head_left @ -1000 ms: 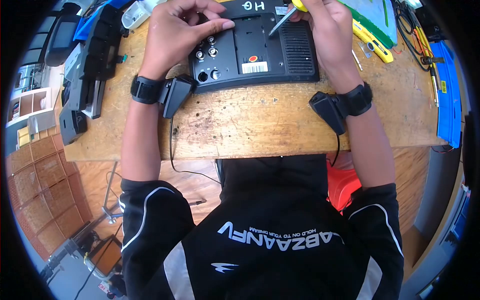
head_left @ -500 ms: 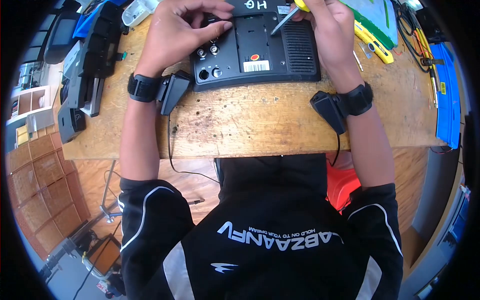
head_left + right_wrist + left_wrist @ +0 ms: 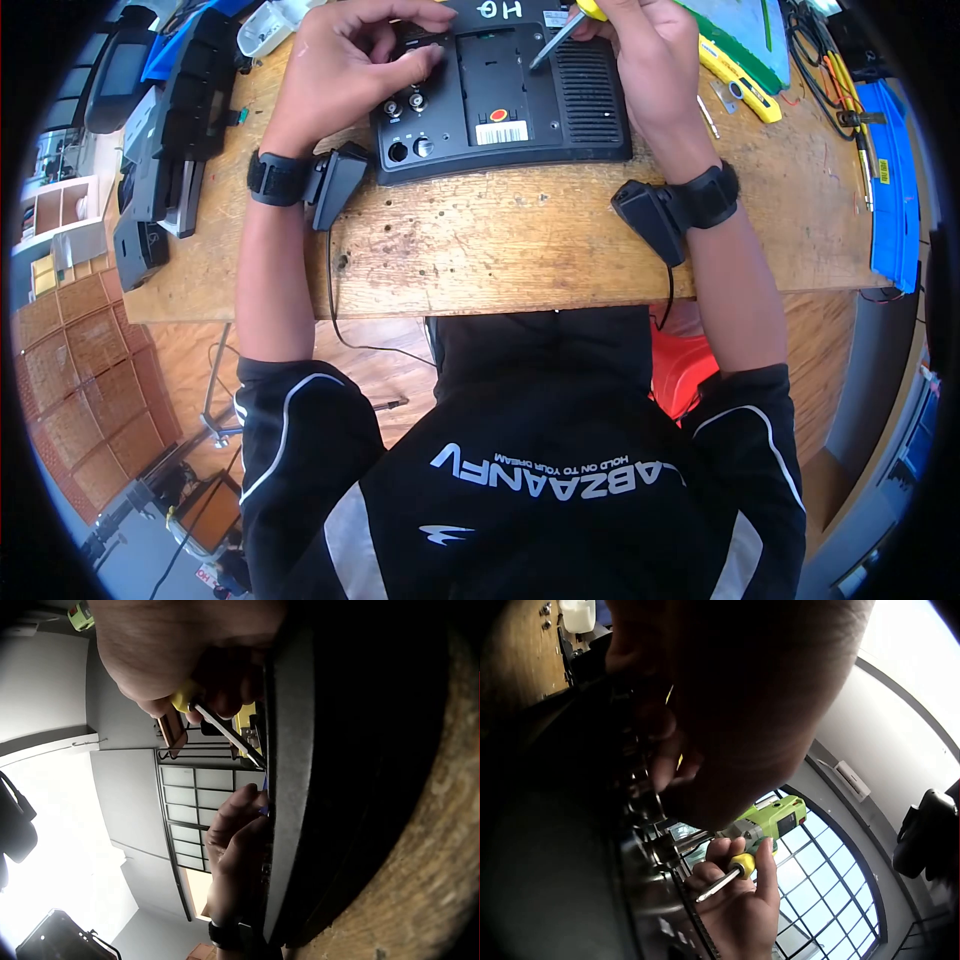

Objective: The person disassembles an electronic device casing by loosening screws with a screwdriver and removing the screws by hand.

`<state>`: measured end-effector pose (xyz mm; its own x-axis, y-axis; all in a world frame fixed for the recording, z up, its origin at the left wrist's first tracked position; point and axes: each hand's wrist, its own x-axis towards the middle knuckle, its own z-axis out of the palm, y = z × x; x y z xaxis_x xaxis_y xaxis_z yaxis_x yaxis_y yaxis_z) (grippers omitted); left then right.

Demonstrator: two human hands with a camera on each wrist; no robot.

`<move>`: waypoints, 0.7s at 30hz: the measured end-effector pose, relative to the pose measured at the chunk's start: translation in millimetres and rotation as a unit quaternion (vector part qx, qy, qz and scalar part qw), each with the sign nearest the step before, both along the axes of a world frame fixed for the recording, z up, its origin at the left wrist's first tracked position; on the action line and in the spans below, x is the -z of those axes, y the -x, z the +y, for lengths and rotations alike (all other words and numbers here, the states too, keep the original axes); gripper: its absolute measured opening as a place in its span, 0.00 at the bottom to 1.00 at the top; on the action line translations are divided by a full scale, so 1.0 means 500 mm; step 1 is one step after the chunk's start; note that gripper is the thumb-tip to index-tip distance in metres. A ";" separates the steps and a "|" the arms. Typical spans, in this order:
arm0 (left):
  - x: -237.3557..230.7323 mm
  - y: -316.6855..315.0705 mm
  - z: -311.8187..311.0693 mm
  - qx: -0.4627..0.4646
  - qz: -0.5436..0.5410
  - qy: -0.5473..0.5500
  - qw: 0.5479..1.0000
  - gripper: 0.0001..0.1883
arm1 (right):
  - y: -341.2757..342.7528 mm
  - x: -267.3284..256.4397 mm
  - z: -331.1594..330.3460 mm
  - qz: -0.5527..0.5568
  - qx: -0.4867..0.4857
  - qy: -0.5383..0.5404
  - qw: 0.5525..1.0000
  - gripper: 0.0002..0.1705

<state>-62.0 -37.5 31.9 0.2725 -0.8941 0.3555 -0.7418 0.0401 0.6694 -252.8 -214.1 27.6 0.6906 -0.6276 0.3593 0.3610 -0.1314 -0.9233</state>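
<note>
A black electronic unit lies on the wooden bench. It bears a barcode label, round metal sockets, vent slots and "HQ" lettering. My right hand grips a screwdriver by its yellow handle. The shaft slants down, with its tip at the right edge of the recessed panel in the middle of the unit. At the unit's upper left, my left hand rests with thumb and fingers spread apart and loosely bent. In the left wrist view its fingertips are close by the metal sockets; much of that view is dark.
Black cases line the bench's left side, near a white plastic tray. To the right lie a yellow utility knife, a green mat, cables and a blue bin. The bench's front edge is close to my body.
My left thumb has drawn slightly left, away from the recessed panel. The screwdriver tip stays at nearly the same place on the unit. The whole head view has shifted a little.
</note>
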 end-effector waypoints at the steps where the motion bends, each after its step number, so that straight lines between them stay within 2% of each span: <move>1: -0.001 0.001 0.001 -0.005 -0.003 0.000 1.000 0.16 | -0.001 -0.001 -0.001 0.010 0.004 0.001 1.000 0.20; 5: -0.002 -0.002 0.004 -0.026 -0.026 -0.027 0.999 0.17 | -0.001 0.004 -0.002 0.014 0.002 -0.006 1.000 0.20; 9: -0.007 -0.001 0.005 -0.013 -0.001 -0.030 0.999 0.17 | -0.007 0.013 -0.009 0.008 0.001 0.007 1.000 0.20; 12: -0.012 0.014 0.001 -0.004 0.011 0.005 1.000 0.17 | -0.008 0.021 -0.009 -0.012 0.007 0.016 1.000 0.20; 14: -0.045 0.036 -0.001 -0.091 0.105 -0.078 0.987 0.13 | -0.003 0.006 -0.006 0.013 0.010 0.013 1.000 0.20; 15: -0.036 0.027 0.000 -0.092 0.104 -0.077 0.987 0.13 | -0.007 0.010 -0.008 0.012 0.009 0.015 1.000 0.20; 17: -0.008 0.007 0.001 -0.022 0.002 -0.003 1.000 0.14 | -0.012 0.029 -0.014 -0.010 0.004 0.011 1.000 0.20; 18: -0.017 0.013 0.002 -0.021 0.003 -0.004 1.000 0.14 | -0.011 0.029 -0.014 -0.010 0.005 0.010 1.000 0.20; 20: -0.043 0.030 0.004 -0.056 0.086 -0.057 0.993 0.14 | -0.009 0.025 -0.014 -0.012 0.006 0.016 1.000 0.20; 21: -0.048 0.035 0.003 -0.057 0.085 -0.056 0.993 0.14 | -0.009 0.017 -0.011 -0.013 0.004 0.017 1.000 0.20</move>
